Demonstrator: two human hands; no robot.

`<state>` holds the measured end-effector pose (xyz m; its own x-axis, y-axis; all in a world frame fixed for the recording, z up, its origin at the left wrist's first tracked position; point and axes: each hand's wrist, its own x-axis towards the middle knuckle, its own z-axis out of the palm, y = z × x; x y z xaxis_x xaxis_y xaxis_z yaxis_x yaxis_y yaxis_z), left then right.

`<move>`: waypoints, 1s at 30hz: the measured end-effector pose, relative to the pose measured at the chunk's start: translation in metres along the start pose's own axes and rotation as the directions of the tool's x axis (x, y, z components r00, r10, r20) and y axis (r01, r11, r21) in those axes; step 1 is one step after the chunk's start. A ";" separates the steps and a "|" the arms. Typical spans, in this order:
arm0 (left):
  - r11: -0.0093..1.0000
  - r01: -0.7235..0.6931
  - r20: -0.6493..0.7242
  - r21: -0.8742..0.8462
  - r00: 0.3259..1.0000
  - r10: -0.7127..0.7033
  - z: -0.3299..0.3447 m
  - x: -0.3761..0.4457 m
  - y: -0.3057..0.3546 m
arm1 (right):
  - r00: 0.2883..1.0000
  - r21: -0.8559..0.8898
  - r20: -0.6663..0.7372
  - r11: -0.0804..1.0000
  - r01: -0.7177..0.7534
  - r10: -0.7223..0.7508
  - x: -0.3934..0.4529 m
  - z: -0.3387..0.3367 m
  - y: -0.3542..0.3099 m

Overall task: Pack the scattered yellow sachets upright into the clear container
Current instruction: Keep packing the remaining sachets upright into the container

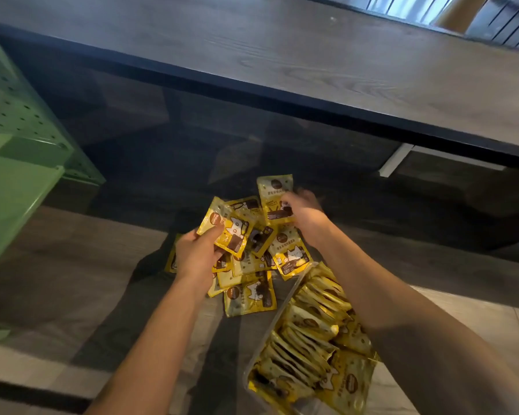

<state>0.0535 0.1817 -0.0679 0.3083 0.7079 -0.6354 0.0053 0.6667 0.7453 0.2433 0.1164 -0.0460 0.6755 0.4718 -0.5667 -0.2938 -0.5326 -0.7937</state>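
Nearest the camera sits the clear container (285, 313), low right on the floor (72, 265), already crowded with yellow sachets standing on edge in rows (309, 339). With so little slack in there, forcing more in could tip the standing rows or bow the thin wall. Beyond it lies the loose pile of sachets (249, 295), overlapping one another flat on the floor; dragging one out could scatter its neighbours towards the dark gap under the shelf (312, 85). The left hand (197, 253) pinches one sachet (228, 229) between thumb and curled fingers, tilted. The right hand (304, 211) grips another sachet (276, 199) at its edge. Both packets look slick, so either could slip on the way over.
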 end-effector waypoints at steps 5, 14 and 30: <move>0.998 0.020 0.060 -0.064 0.998 -0.016 -0.001 -0.003 0.006 | 0.962 0.160 0.217 0.978 0.133 -0.167 -0.030 0.009 0.003; 0.986 -0.111 0.160 0.123 0.983 0.091 -0.007 -0.006 0.007 | 0.899 -0.632 0.212 0.648 0.425 -0.383 -0.053 0.066 0.022; 0.986 -0.102 0.115 0.131 0.990 0.087 -0.034 0.005 -0.003 | 0.978 -0.824 0.076 0.564 -0.047 0.193 0.019 -0.037 0.040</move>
<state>0.0226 0.1907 -0.0802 0.4151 0.7315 -0.5409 0.0985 0.5549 0.8261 0.2697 0.0779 -0.0801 0.5528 0.4120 -0.7244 0.3594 -0.9021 -0.2388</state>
